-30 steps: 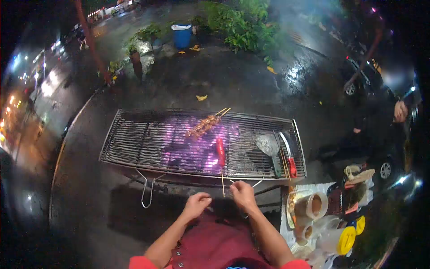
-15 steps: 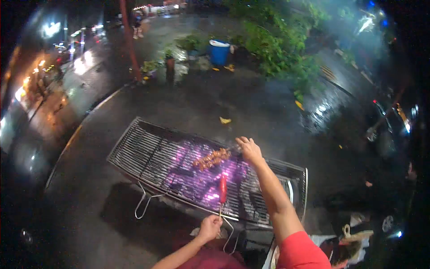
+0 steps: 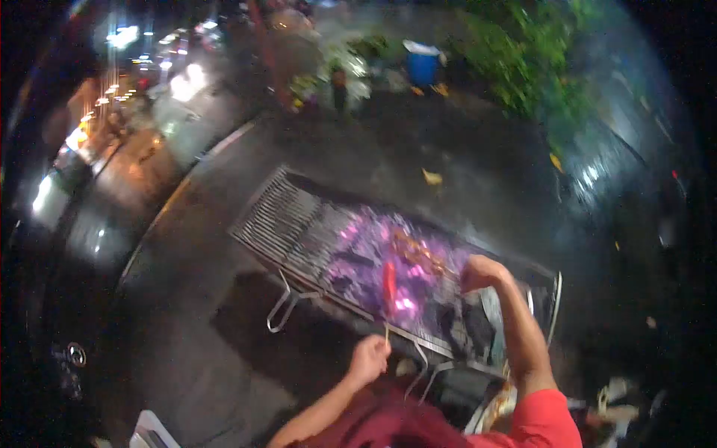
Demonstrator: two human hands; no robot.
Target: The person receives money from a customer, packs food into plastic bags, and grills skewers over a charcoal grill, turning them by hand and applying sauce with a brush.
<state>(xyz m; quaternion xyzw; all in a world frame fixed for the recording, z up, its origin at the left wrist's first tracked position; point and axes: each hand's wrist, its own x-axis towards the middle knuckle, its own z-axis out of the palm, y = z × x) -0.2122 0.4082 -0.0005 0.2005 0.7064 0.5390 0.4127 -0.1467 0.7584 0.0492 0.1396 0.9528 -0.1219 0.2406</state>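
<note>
A red sausage [image 3: 389,287] on a stick lies over the glowing middle of the long grill [image 3: 276,216]. My left hand [image 3: 370,358] is closed on the lower end of its stick, at the grill's near edge. Farther right, my right hand [image 3: 480,273] is closed over the grill at the near-right end of the browned meat skewers [image 3: 418,252]. The ends of those skewers are hidden by its fingers and blurred. Partly behind my right forearm lies a flat metal spatula [image 3: 493,313] on the grill.
Blurred containers and food wrappings [image 3: 616,403] stand at the lower right. Wire handles [image 3: 287,306] jut from the grill's near side. A blue bin [image 3: 423,66] and a leafy plant [image 3: 523,60] are beyond, on wet pavement. A white-edged object [image 3: 151,431] shows at the lower left.
My right hand has moved from the far edge down toward the near side, and the meat skewers have swung round to slant down rightward. My left hand stays on the sausage stick. The view has shifted.
</note>
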